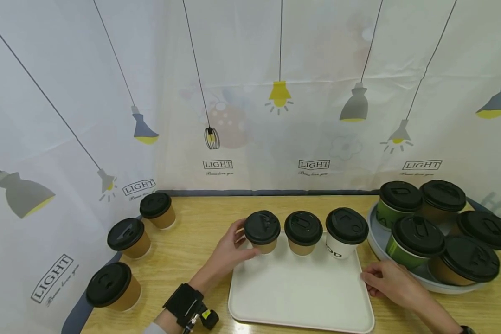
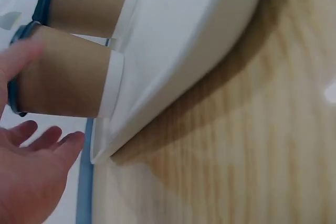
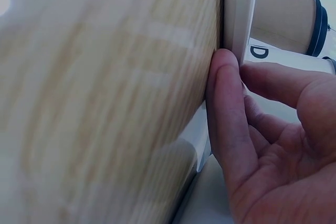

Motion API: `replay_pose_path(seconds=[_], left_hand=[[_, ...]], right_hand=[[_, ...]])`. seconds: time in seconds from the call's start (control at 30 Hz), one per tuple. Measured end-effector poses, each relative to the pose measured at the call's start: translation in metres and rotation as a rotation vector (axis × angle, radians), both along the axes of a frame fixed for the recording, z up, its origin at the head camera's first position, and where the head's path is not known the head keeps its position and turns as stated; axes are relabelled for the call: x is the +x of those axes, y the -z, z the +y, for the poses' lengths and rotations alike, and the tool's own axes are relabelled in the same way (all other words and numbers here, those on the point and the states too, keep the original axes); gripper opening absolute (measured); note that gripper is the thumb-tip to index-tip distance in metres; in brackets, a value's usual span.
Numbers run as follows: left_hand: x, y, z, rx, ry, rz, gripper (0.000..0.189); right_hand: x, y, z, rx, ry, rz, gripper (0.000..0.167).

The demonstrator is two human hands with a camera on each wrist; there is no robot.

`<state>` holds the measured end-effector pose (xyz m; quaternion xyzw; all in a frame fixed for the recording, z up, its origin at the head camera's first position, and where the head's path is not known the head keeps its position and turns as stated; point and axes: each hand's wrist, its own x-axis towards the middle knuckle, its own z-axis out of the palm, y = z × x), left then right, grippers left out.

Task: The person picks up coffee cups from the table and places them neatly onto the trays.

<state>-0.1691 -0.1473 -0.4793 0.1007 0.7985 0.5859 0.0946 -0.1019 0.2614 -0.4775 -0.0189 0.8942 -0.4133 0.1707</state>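
Observation:
On the white rectangular tray, three lidded paper coffee cups stand upright in a row along the far edge. My left hand is spread around the left brown cup, its thumb in front and its fingers at the side. In the left wrist view, a gap shows between the fingers and that cup. The middle cup is brown, and the right one is white with dark letters. My right hand pinches the tray's right rim, thumb above and index finger low against its side.
Right of the tray, a round grey-blue tray holds several black-lidded cups, green and brown. Three brown cups, including the nearest, stand in a line at the left on the wooden table. A lamp-printed cloth hangs behind.

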Motion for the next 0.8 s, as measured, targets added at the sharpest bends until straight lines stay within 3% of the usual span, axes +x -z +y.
replay_pose_path(seconds=[0.13, 0.2, 0.33, 0.4, 0.5, 0.7, 0.8], left_hand=[[0.013, -0.005, -0.016, -0.156, -0.118, 0.128, 0.053], [0.02, -0.007, -0.023, -0.256, -0.15, 0.138, 0.041], [0.031, -0.009, -0.035, -0.405, -0.058, 0.044, 0.034], [0.035, -0.008, -0.038, -0.418, 0.008, -0.018, 0.036], [0.041, -0.008, -0.039, -0.354, 0.061, -0.097, 0.04], [0.043, -0.002, -0.035, -0.307, 0.067, -0.065, 0.042], [0.041, 0.0, -0.034, -0.309, 0.049, -0.032, 0.043]], right_hand=[[0.0, -0.001, -0.002, 0.008, 0.005, -0.001, 0.016], [0.0, -0.002, -0.003, 0.028, 0.006, 0.002, 0.017], [0.006, -0.004, -0.003, 0.101, -0.002, 0.002, 0.021], [0.011, -0.004, -0.003, 0.132, -0.007, -0.006, 0.021], [0.017, -0.004, -0.005, 0.15, -0.005, -0.034, 0.018], [0.017, -0.004, -0.012, 0.165, 0.015, -0.059, 0.012], [0.013, -0.002, -0.013, 0.175, 0.001, -0.008, 0.01]])
